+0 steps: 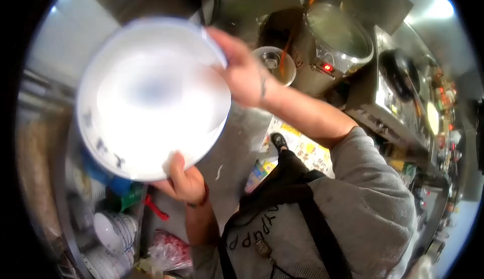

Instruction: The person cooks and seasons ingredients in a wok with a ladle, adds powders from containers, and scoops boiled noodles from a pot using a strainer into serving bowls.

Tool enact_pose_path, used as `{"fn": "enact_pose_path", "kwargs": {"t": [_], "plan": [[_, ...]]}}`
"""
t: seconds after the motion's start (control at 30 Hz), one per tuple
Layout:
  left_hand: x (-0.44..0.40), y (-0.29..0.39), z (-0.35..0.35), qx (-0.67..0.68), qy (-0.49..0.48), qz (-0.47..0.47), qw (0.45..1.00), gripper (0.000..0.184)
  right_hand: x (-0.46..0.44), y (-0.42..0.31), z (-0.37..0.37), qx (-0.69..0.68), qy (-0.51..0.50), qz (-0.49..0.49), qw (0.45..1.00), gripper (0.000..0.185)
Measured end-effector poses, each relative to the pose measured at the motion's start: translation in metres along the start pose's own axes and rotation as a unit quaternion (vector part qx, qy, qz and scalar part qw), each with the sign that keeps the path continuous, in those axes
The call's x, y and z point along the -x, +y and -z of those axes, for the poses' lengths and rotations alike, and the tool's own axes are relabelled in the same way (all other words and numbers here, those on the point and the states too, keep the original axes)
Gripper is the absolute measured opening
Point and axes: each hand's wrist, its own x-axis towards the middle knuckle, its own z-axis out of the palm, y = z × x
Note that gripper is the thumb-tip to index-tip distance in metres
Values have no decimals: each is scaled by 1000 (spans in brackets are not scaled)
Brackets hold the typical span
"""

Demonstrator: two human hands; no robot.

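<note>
A wide white bowl [151,143] with a blue rim and dark marks along its lower-left edge is held up between both hands, its inside turned toward me. My left hand [186,183] grips the lower rim, thumb over the edge and fingers underneath. On the upper right, my right hand [242,74] is closed round the rim, its fingertips smeared by motion. A blurred bluish patch shows inside the bowl; I cannot make out what it is.
Stacked white bowls [113,232] sit lower left, near a red handle [156,207] and a plastic bag with red contents [170,248]. A large pot [370,57] with a red light, a basin [288,79] and a black wok [396,74] stand upper right. Printed sheets [315,153] cover some floor.
</note>
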Motion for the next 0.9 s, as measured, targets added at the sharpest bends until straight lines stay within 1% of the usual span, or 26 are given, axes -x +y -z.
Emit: {"fn": "enact_pose_path", "kwargs": {"t": [0.03,0.07,0.1,0.13,0.17,0.2,0.23,0.27,0.3,0.33,0.4,0.47,0.53,0.6,0.63,0.7,0.73,0.8,0.83,0.87,0.9], "plan": [[-20,11,-41,20,3,-37,999,10,-23,-16,47,-10,0,15,1000,62],[-40,22,-81,40,4,-74,996,13,-38,-31,80,-82,46,1,996,61],[-61,33,-122,59,3,-110,992,15,-55,-52,114,-123,3,18,992,59],[-82,53,-167,241,-12,-2,971,16,-73,-60,149,-115,4,39,993,53],[-103,73,-212,418,14,105,903,18,-95,-72,197,-133,64,75,986,54],[-106,85,-246,486,25,145,862,22,-111,-72,227,-132,49,99,985,60],[-114,89,-276,489,-7,137,862,31,-126,-68,254,-129,36,126,983,68],[-122,93,-305,490,-40,128,861,40,-142,-66,282,-149,35,142,978,68],[-125,95,-328,500,-80,151,849,47,-154,-62,301,-161,32,156,974,67],[-127,93,-353,474,-87,137,865,52,-164,-58,322,-175,35,171,969,65],[-135,89,-389,441,-99,90,888,59,-181,-50,352,-205,35,197,958,62],[-142,95,-420,453,-99,56,884,59,-195,-39,378,-232,37,220,947,59],[-148,105,-434,426,-74,-1,902,57,-203,-30,397,-258,41,241,935,56],[-172,121,-431,354,-34,-60,933,58,-207,-21,411,-281,40,259,923,53],[-181,126,-429,333,-14,-86,939,58,-208,-17,416,-287,35,266,920,52],[-190,128,-430,332,17,-125,935,59,-205,-9,423,-277,15,265,924,49],[-190,128,-428,343,28,-132,930,59,-199,-3,421,-263,-4,253,931,43],[-183,129,-416,380,75,-109,915,57,-184,8,416,-231,-44,231,944,33],[-167,124,-392,375,54,-61,923,59,-171,16,417,-217,-22,214,952,36],[-149,120,-365,368,36,-10,929,61,-150,26,412,-179,27,177,967,40],[-132,117,-340,360,25,38,932,63,-128,40,401,-127,90,118,981,44]]}}
